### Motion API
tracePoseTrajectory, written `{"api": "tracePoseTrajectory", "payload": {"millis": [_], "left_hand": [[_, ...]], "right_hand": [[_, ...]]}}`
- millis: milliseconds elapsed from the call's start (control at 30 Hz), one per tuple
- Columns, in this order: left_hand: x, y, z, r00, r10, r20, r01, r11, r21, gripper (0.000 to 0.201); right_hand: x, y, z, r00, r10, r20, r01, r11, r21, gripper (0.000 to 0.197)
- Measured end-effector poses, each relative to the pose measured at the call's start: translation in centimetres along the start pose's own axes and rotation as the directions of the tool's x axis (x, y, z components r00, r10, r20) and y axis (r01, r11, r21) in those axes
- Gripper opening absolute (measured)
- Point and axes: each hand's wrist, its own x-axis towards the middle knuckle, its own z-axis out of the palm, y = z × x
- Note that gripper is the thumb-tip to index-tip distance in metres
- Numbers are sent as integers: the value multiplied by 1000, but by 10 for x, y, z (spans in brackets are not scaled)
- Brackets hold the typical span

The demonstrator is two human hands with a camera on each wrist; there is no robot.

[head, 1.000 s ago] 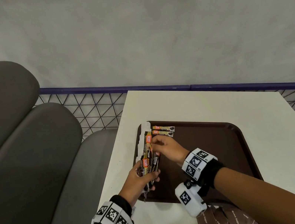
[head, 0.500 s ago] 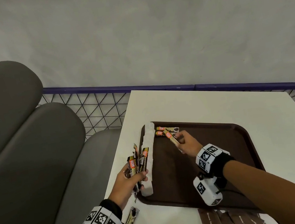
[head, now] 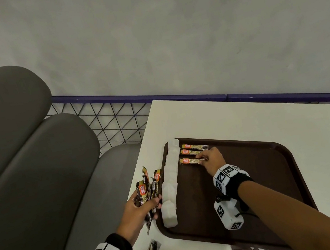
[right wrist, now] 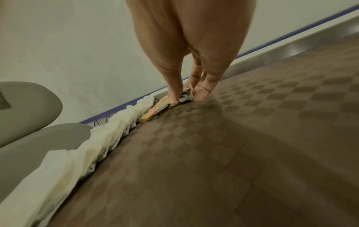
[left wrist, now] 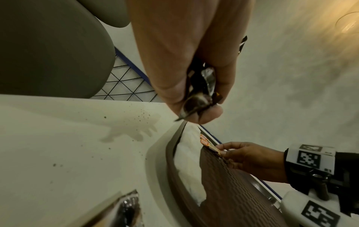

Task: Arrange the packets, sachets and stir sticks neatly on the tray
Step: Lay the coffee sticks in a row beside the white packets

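Right hand [head: 212,160]: thumb and fingertips pinch the end of a gold-and-black coffee granule sachet [head: 190,160], lying flat as third in a row on the dark brown textured plastic tray [head: 277,173], beside a line of white paper packets [head: 170,184]. Left hand [head: 140,210]: fingers curled round a fanned bunch of matching sachets [head: 149,187], above the white table [head: 246,117] just left of the tray.

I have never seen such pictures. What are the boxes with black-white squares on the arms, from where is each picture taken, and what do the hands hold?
No machine: a person works with bare hands. The patterned boxes are wrist-worn cameras. One picture comes from a head camera, the other two from the wrists. On the white table lies a brown tray with a row of white sachets and three coffee sticks. The right hand pinches the nearest stick. The left hand grips a bunch of sticks.
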Motion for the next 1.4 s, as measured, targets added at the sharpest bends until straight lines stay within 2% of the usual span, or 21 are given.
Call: {"api": "tracePoseTrajectory", "payload": {"millis": [300,533,767,900,1000,1100,1167,1267,1333,1400], "left_hand": [[3,-3,-4,1000,-21,-16,20,1000,-8,28],[5,-4,-3,1000,-21,-12,22,1000,4,32],[4,-1,1,1000,-9,8,9,1000,-6,28],[3,0,5,1000,-4,18,4,1000,5,28],[1,1,8,1000,-1,25,0,1000,16,31],[-1,1,13,1000,6,26,-6,1000,-3,33],[-3,2,17,999,17,32,-17,1000,-8,32],[-7,2,25,998,27,49,-27,1000,-3,31],[-9,1,29,998,26,55,-26,1000,-1,31],[-9,0,30,998,25,61,-24,1000,-12,31]], "right_hand": [[11,4,13,989,106,-101,-98,992,77,42],[17,8,16,983,128,-133,-110,984,138,43],[12,7,9,978,110,-178,-85,986,142,39],[-3,2,2,980,-21,-198,50,989,142,28],[-21,-5,5,979,-148,-138,175,962,211,12],[-43,-18,9,964,-266,-16,258,918,302,3],[-58,-27,13,944,-301,136,236,903,360,3],[-80,-37,21,885,-333,325,163,876,453,5],[-88,-40,25,873,-352,337,165,864,476,9],[-89,-42,23,891,-335,308,139,845,517,14]]}}
